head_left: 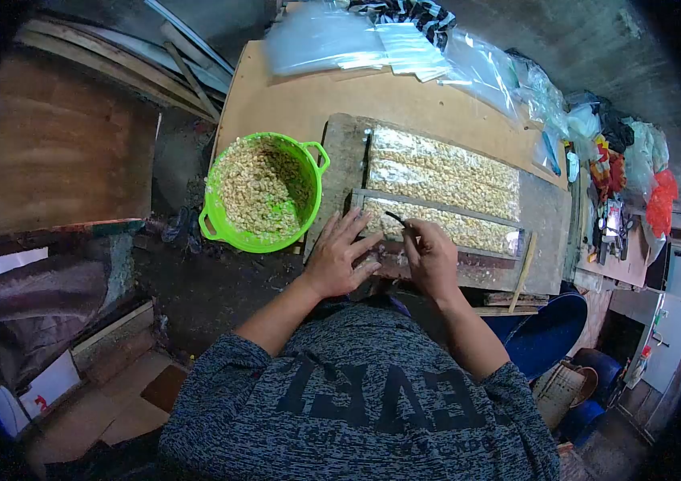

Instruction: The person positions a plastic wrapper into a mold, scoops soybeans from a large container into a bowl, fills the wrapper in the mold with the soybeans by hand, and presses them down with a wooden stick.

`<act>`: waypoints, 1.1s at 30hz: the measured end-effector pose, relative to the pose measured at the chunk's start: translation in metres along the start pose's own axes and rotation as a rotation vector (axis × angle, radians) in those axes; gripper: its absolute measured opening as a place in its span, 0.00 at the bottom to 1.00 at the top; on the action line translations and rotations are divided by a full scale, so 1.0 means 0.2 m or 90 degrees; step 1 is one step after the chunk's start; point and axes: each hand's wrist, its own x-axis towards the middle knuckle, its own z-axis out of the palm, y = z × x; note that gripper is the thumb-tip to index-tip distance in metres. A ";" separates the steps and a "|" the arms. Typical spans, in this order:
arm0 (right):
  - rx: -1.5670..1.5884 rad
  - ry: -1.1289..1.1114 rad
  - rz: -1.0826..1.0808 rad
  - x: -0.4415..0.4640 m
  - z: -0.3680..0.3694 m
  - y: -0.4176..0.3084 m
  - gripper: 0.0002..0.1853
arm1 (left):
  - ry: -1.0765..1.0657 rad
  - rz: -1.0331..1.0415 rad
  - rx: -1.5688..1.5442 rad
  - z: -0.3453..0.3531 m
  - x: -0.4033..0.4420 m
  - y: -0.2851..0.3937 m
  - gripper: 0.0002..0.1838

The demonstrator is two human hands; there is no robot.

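Observation:
My right hand (432, 255) is closed in a pinch on a thin, dark, curved tool (395, 216), whose exact kind I cannot make out. The tool's tip lies over the nearest strip of pale crumbly pieces (445, 226), which sits inside a narrow frame (469, 210). My left hand (339, 255) rests with fingers spread at the left end of that strip. Beyond the frame lies a wider packed slab (445, 172) of the same pale pieces. Left of the board, a bright green two-handled basin (314, 172) holds a loose heap of them.
Under the slab is a worn wooden board (342, 144) on a tan tabletop (276, 100). A thin wooden stick (523, 272) lies at the board's right end. Clear plastic bags (324, 40) line the far edge. A blue barrel (545, 333) stands below at right.

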 end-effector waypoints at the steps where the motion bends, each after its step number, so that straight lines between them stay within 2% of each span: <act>1: 0.006 0.008 0.025 0.01 0.00 0.01 0.09 | 0.001 0.000 0.005 0.00 0.00 0.00 0.28; 6: 0.011 0.009 -0.007 0.04 0.04 0.02 0.09 | -0.004 -0.002 0.011 -0.01 0.00 0.01 0.29; 11: -0.082 -0.015 -0.118 0.06 0.07 0.07 0.09 | -0.005 -0.007 0.020 0.00 -0.01 0.01 0.30; 15: -0.052 0.014 -0.112 0.04 0.01 0.01 0.09 | -0.005 -0.012 0.028 0.00 -0.02 0.02 0.30; 20: 0.003 0.073 0.000 -0.06 -0.13 0.10 0.09 | 0.040 -0.032 0.049 0.01 0.00 0.09 0.31; 25: 0.046 0.165 0.146 -0.23 -0.32 0.31 0.08 | 0.004 0.001 0.078 0.07 0.11 0.21 0.33; 33: 0.022 0.305 0.297 -0.37 -0.62 0.70 0.08 | -0.072 0.022 0.138 0.22 0.23 0.34 0.37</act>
